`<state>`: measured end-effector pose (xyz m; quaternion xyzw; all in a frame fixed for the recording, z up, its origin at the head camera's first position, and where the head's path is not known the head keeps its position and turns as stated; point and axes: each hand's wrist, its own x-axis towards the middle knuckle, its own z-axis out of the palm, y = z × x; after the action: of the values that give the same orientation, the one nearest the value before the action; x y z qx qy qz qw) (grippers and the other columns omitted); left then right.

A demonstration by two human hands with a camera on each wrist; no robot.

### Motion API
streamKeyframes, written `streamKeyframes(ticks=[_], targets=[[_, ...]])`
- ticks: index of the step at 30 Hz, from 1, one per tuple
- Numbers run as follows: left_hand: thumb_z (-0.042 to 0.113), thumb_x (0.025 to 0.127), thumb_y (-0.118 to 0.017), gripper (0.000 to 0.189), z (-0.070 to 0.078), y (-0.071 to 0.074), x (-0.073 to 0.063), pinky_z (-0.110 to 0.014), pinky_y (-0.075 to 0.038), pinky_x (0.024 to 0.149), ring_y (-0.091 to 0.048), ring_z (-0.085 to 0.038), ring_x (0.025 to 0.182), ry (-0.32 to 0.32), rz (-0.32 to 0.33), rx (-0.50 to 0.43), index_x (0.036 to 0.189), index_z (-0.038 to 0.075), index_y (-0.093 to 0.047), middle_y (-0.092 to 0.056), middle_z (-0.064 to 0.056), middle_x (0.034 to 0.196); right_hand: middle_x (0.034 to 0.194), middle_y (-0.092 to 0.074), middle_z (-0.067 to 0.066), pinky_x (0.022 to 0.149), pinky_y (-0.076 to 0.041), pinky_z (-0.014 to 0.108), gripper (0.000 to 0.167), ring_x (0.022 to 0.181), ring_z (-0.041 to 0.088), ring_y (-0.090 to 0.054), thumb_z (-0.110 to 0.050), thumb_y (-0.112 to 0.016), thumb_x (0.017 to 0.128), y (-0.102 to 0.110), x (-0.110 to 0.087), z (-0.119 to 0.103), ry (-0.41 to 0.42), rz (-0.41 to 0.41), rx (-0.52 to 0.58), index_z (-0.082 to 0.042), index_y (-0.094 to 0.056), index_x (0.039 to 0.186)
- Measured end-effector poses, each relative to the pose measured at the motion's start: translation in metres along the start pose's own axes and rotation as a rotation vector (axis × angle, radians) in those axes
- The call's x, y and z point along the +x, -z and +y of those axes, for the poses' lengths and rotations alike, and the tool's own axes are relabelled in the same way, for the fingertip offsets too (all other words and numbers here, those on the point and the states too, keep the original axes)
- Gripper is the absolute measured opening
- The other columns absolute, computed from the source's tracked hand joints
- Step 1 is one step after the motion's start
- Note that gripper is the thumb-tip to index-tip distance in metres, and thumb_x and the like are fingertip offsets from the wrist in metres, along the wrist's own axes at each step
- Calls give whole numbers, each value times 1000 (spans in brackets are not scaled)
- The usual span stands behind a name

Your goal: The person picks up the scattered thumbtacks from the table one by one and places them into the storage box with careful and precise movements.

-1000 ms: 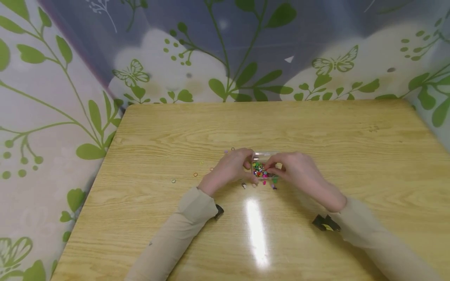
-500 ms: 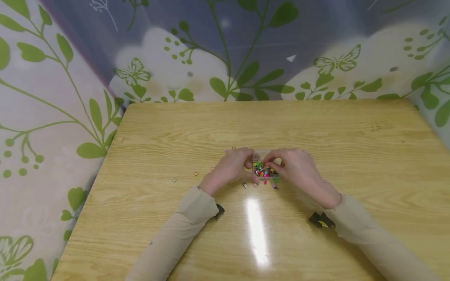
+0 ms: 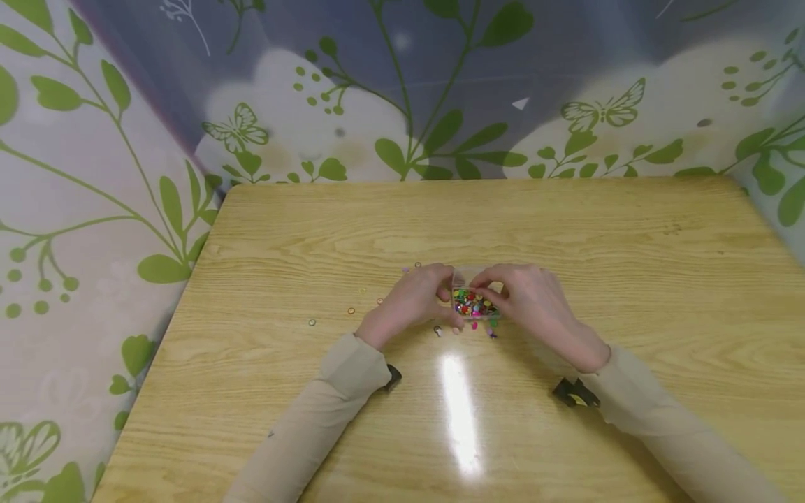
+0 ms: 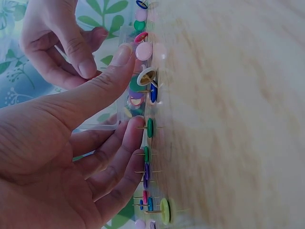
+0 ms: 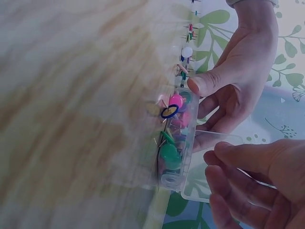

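Note:
A small clear plastic box (image 3: 476, 319) with a raised clear lid (image 5: 196, 188) stands on the table, holding many coloured thumbtacks (image 3: 468, 302). My left hand (image 3: 409, 300) grips the box's left end, thumb along the near side and fingers at the end and behind. Over the box's right part is my right hand (image 3: 534, 300), its thumb and index fingertips together just above the tacks. Whether a tack sits between those fingertips I cannot tell. In the left wrist view, a white thumbtack (image 4: 147, 76) lies against the box near my left thumb.
Loose thumbtacks lie in front of the box, among them a pink one (image 3: 474, 325) and a white one (image 3: 438, 331). More are scattered to the left, such as a green-rimmed tack (image 3: 312, 322). The wooden table (image 3: 566, 223) meets a leaf-patterned curtain (image 3: 352, 126) behind.
My right hand has shifted slightly left and up, its fingertips rising from among the tacks toward the box's back edge. The left hand keeps its hold on the box.

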<state>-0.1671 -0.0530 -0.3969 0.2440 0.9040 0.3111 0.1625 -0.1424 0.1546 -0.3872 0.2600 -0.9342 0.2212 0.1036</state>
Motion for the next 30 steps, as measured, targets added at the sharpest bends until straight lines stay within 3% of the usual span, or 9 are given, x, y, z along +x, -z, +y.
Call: streamKeyframes(ticks=[6, 14, 18, 24, 30], targets=[[34, 70, -92, 61, 1, 0, 0, -28, -50, 76, -58, -15, 87, 7, 2, 2, 119, 9, -66, -64, -1, 97, 87, -78, 2, 41, -30, 19, 9, 54, 10, -63, -9, -81, 86, 2, -5, 1, 35, -10, 12, -15, -79, 92], [32, 69, -94, 52, 1, 1, 0, -28, -50, 74, -59, -16, 87, 22, -1, 5, 104, 10, -62, -65, -2, 97, 79, -74, -6, 42, -25, 20, 11, 48, -1, -30, -13, -85, 82, 9, -17, -1, 78, -93, -11, -18, -75, 85], [32, 68, -94, 52, 1, 1, 0, -27, -49, 73, -58, -15, 85, 28, -3, 5, 103, 11, -62, -64, -2, 96, 77, -73, -9, 42, -29, 19, 13, 50, -2, -34, -16, -86, 81, 11, -22, -2, 86, -176, -3, -20, -74, 83], [33, 68, -93, 51, 1, 0, 0, -27, -48, 71, -57, -15, 84, 25, -3, 4, 102, 12, -61, -64, -1, 95, 81, -73, -11, 49, -43, 19, 12, 59, -2, -52, -15, -85, 81, 12, -27, -2, 75, -330, 15, -21, -76, 85], [33, 67, -93, 51, 2, 1, -1, -26, -48, 71, -57, -15, 84, 21, 1, 0, 101, 12, -61, -63, -1, 95, 83, -72, -13, 52, -46, 22, 11, 65, -1, -55, -16, -84, 81, 13, -28, -2, 60, -385, 2, -23, -76, 83]])
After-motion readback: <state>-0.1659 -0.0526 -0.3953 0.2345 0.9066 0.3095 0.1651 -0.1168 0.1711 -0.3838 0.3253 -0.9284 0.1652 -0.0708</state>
